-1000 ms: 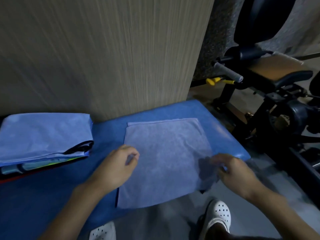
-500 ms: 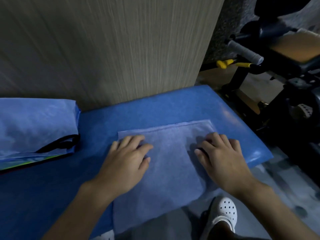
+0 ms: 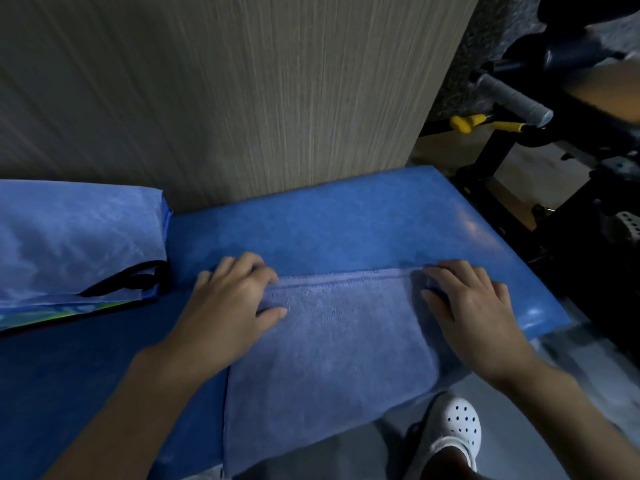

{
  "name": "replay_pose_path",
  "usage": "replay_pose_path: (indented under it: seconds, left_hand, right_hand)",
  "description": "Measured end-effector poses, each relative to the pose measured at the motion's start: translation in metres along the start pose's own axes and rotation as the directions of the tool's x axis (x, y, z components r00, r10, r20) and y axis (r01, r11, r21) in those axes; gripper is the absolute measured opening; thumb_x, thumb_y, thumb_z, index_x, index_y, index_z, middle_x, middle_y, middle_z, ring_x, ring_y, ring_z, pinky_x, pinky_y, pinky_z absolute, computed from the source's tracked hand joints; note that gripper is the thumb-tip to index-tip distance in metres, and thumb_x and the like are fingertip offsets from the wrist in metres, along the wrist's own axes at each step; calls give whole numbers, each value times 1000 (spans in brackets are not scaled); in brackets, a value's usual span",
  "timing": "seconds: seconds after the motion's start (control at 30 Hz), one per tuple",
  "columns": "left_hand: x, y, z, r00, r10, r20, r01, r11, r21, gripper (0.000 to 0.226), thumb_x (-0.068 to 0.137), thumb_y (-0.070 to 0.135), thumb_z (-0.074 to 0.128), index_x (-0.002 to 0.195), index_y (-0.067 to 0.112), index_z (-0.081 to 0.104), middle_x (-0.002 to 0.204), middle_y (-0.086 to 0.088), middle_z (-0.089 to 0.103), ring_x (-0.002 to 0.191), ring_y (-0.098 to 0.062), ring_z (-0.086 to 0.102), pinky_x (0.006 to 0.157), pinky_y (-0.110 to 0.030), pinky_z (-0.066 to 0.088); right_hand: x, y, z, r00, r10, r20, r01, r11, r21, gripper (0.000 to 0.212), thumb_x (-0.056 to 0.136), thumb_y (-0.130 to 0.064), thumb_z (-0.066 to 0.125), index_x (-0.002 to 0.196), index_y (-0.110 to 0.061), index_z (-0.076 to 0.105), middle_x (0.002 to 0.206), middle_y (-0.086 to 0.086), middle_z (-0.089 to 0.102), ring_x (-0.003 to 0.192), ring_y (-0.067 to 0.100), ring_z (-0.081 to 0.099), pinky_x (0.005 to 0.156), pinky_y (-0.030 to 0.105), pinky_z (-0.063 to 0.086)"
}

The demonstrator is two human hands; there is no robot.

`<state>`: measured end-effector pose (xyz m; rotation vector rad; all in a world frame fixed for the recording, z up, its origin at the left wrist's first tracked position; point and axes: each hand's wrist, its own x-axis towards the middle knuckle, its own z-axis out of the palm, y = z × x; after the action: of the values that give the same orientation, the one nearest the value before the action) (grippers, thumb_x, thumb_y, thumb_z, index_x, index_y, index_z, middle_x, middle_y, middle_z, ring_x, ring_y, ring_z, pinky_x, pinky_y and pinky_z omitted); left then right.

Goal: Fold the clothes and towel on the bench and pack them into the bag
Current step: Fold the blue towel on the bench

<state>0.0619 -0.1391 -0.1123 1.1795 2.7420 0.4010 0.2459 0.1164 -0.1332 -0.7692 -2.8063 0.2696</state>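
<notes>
Slid apart, left grip point(image 3: 228, 306) and right grip point(image 3: 474, 306) released, flat on towel point(image 3: 329, 358) far corners

Towel point(image 3: 339, 341): soft terry cloth, matt, napped, stitched hem.
Bench point(image 3: 346, 223): smooth padded vinyl, slight gloss at right edge.
Bag point(image 3: 76, 237): matt non-woven fabric.
Wall panel point(image 3: 242, 91): wood-grain, matt.
Shoe point(image 3: 457, 431): white perforated plastic.
</notes>
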Motion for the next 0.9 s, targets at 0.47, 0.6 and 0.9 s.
replay_pose_path:
  seconds: [0.47,0.6,0.9]
  left_hand:
    - [8,-11,-4,994,-78,78,99,943,-316,24,82,31,78,80,31,54,81,10,55,79,-5,51,65,-24,37]
    - [7,-12,-7,996,-73,59,88,940,-330,25,84,27,76,75,30,54,79,9,53,73,-4,50,63,-21,34]
    - [8,-14,-12,996,-84,-17,70,909,-412,22,82,24,78,71,25,59,61,3,56,58,-11,51,55,-27,41]
  right_hand:
    - [16,4,-2,966,241,93,-253,953,164,23,85,-32,71,105,-26,63,112,-4,46,113,25,37,94,39,26]
    - [19,2,-6,958,246,150,-271,945,182,15,85,-32,70,93,-34,57,105,-6,41,113,26,37,93,36,23]
    - [21,14,-8,991,134,23,-133,915,380,42,75,-13,81,66,-32,44,85,0,56,90,20,51,78,34,39]
